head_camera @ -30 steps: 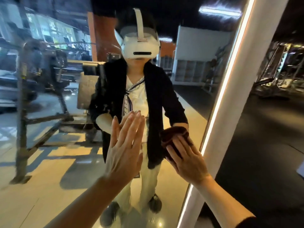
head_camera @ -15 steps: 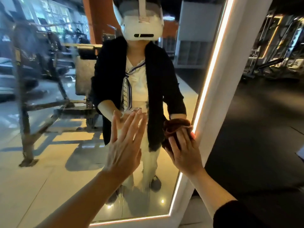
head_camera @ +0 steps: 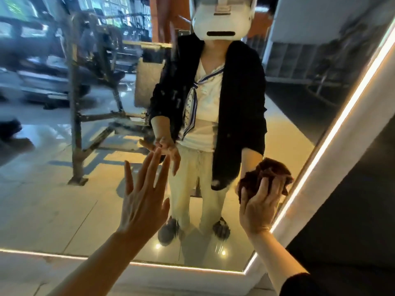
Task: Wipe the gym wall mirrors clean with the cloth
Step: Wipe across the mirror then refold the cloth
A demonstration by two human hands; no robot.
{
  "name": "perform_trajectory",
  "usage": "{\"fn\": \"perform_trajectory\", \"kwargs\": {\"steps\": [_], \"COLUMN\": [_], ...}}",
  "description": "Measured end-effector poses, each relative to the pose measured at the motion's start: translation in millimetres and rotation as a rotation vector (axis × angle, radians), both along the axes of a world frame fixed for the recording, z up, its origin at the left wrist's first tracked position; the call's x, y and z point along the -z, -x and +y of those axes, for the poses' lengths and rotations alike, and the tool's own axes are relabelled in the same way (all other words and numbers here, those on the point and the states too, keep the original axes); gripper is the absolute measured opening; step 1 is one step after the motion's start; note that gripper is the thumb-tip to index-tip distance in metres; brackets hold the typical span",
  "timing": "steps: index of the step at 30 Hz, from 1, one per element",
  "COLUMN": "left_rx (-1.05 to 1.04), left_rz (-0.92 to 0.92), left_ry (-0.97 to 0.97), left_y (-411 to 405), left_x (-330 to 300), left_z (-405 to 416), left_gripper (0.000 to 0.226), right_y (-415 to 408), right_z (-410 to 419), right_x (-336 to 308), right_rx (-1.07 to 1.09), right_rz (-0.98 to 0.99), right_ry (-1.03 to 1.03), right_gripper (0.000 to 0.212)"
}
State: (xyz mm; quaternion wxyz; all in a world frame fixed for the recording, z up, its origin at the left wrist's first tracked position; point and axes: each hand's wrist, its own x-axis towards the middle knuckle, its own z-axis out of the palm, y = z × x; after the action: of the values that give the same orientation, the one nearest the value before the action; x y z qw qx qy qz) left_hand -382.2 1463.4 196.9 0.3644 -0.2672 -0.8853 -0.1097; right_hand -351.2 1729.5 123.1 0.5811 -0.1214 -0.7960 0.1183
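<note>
Pressing a bunched dark brown cloth (head_camera: 264, 178) against the mirror (head_camera: 64, 199), the right hand (head_camera: 259, 208) has its fingers spread over the back of the wad and curled round its near edge, so the cloth is held between palm and glass. The wad sits low on the mirror, just beside the lit strip (head_camera: 333, 133) that runs along the mirror's right edge, and somewhat above the lower right corner. A dark sleeve (head_camera: 299, 285) covers the right forearm near the bottom of the view.

The left hand (head_camera: 143, 201) holds nothing: its fingers are straight and fanned, pointing up toward the glass, the fingertips meeting their own reflection around the middle of the mirror, well apart from the cloth. Whether the palm touches the glass cannot be told.

A white frame (head_camera: 192, 276) borders the mirror below, with a second lit strip along the bottom edge. In the glass stands the reflection of the person in a black cardigan, pale top and pale trousers, wearing a white headset (head_camera: 222, 18). Gym equipment on a metal frame (head_camera: 74, 103) is reflected on the left side, over a glossy tiled floor. Dark flooring (head_camera: 352, 210) lies to the right of the mirror.
</note>
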Motion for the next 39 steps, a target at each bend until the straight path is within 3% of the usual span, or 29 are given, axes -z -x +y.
{"fn": "perform_trajectory", "kwargs": {"steps": [2,6,11,13,17,19,21,24,27,29,32,34,36,39], "left_rx": [-0.005,0.019,0.106,0.140,0.179,0.211,0.214,0.196,0.176,0.168,0.150,0.143,0.127,0.118], "left_rz": [-0.020,-0.030,-0.013,-0.005,-0.003,-0.004,-0.004,0.002,0.034,0.057,0.096,0.106,0.124,0.150], "left_ry": [0.004,0.022,0.007,-0.001,-0.021,-0.035,-0.060,-0.089,-0.078,-0.093,-0.113,-0.123,-0.121,-0.128], "left_y": [5.9,16.7,29.2,33.9,35.3,36.5,39.5,45.0,48.5,51.8,56.3,56.3,54.4,53.2], "left_x": [0.0,-6.6,-10.7,-10.3,-13.6,-16.6,-21.3,-30.8,-42.1,-48.6,-57.0,-64.2,-72.2,-79.6], "left_z": [-12.4,-23.6,-29.7,-29.8,-31.3,-35.7,-42.6,-56.1,-67.1,-72.5,-75.3,-72.9,-67.6,-62.3], "left_gripper": [0.126,0.124,0.125,0.122,0.113,0.111,0.113,0.112,0.112,0.110,0.105,0.107,0.113,0.116], "right_y": [17.9,56.3,54.0,36.5,23.1,36.1,52.2,70.5,71.1,64.7,67.6,77.8,85.7,83.1], "right_z": [-34.9,-108.6,-96.0,-64.4,-41.5,-63.1,-100.9,-150.6,-149.5,-133.2,-112.9,-118.9,-136.7,-150.7], "right_x": [-12.8,-37.0,-34.5,-30.8,-54.2,-75.8,-87.7,-73.3,-65.7,-86.3,-156.7,-196.6,-194.4,-126.5], "right_rx": [-0.051,-0.155,-0.114,0.004,0.178,0.173,0.120,-0.050,-0.121,-0.074,0.093,0.114,0.023,-0.171], "right_rz": [0.046,-0.021,-0.048,-0.007,0.136,0.218,0.188,-0.017,-0.159,-0.082,0.261,0.401,0.303,0.000], "right_ry": [-0.018,-0.503,-0.554,-0.394,0.160,0.234,0.072,-0.434,-0.706,-0.633,-0.122,0.013,-0.227,-0.739], "right_gripper": [0.045,0.036,0.041,0.043,0.055,0.055,0.052,0.046,0.058,0.055,0.052,0.053,0.054,0.058]}}
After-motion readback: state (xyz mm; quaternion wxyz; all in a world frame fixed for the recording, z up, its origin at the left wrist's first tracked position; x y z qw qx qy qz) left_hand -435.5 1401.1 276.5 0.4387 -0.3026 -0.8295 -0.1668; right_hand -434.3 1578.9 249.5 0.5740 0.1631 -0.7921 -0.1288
